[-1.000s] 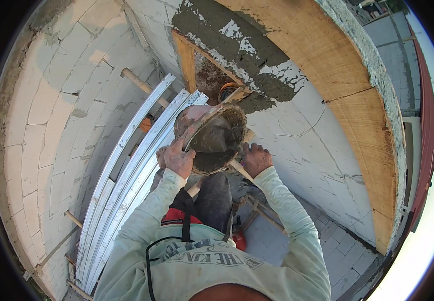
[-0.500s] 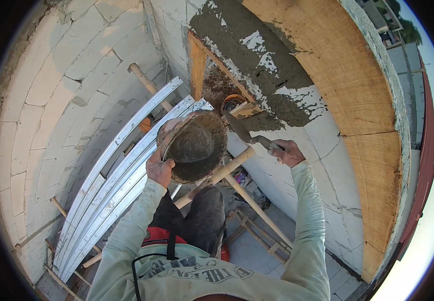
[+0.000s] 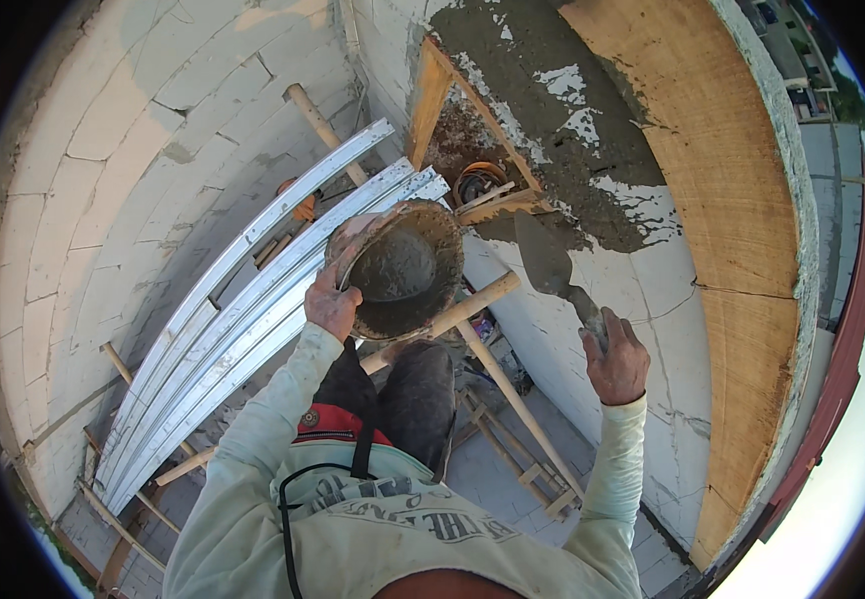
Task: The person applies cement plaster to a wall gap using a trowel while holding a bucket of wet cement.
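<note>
My left hand (image 3: 333, 299) grips the rim of a round, mortar-caked bucket (image 3: 446, 285), tilted so that its inside shows, with wet grey mortar (image 3: 396, 264) in the bottom. In my right hand (image 3: 617, 361) is a trowel (image 3: 544, 256), held by its handle, its grey blade pointing up toward the wall. The fingers are closed round that handle. Beyond the blade lies a patch of dark wet mortar (image 3: 592, 140) spread over the white block wall (image 3: 642, 275). The blade appears just below the patch's lower edge; whether it touches the wall I cannot tell.
Long silvery metal channels (image 3: 243, 329) lie on wooden poles to the left, beside a block wall (image 3: 103, 200). A wooden frame (image 3: 482, 115) edges an opening in the wall. Wooden poles (image 3: 517, 404) cross below me, above a lower floor. Wide timber boards (image 3: 747, 329) line the right.
My right hand has moved down and slightly right, and the trowel has turned so its blade's broad face shows. The bucket remains in my left hand. The whole view has shifted a little.
</note>
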`<state>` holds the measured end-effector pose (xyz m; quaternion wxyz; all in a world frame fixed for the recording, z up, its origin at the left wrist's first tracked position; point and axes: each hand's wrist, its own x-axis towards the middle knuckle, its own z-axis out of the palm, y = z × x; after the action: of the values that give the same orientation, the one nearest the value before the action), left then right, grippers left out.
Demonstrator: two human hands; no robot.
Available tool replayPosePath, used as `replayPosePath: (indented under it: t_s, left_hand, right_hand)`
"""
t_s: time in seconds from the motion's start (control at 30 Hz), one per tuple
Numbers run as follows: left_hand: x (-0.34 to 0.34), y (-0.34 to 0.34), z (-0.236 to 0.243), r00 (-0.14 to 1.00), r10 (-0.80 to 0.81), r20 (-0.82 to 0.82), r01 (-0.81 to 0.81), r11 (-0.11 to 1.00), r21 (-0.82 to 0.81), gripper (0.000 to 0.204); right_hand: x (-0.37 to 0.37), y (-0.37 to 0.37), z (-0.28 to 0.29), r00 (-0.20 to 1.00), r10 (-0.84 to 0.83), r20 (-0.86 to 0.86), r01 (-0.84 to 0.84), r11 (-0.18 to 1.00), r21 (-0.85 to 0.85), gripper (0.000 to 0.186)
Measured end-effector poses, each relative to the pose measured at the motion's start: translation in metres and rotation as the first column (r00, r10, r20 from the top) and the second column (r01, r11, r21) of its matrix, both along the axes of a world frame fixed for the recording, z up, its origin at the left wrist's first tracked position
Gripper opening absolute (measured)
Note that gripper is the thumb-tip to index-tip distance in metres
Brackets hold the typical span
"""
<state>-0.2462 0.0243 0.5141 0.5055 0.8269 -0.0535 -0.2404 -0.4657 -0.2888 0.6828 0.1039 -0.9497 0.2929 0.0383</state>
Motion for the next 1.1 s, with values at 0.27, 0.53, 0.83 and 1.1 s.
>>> replayPosePath:
  t_s: [0.27, 0.53, 0.83, 1.1]
  left_hand:
    - [-0.003, -0.018, 0.027, 0.940, -0.199, 0.279, 0.161, 0.975, 0.153, 0.061]
    - [0.006, -0.016, 0.053, 0.999, -0.046, -0.029, 0.044, 0.998, -0.047, 0.066]
    - [0.021, -0.003, 0.018, 0.996, 0.088, -0.009, -0.089, 0.989, -0.122, 0.067]
    - [0.028, 0.007, 0.006, 0.982, 0.162, -0.100, -0.178, 0.967, -0.181, 0.066]
  right_hand:
    - [0.059, 0.069, -0.118, 0.905, 0.356, -0.233, -0.398, 0.902, -0.168, 0.041]
    - [0.050, 0.055, -0.121, 0.963, 0.267, -0.039, -0.252, 0.943, 0.215, 0.046]
    - [0.062, -0.005, -0.084, 0.974, 0.195, 0.119, -0.228, 0.862, 0.453, 0.039]
    - [0.083, -0.105, -0.077, 0.987, 0.016, 0.161, -0.052, 0.973, 0.224, 0.026]
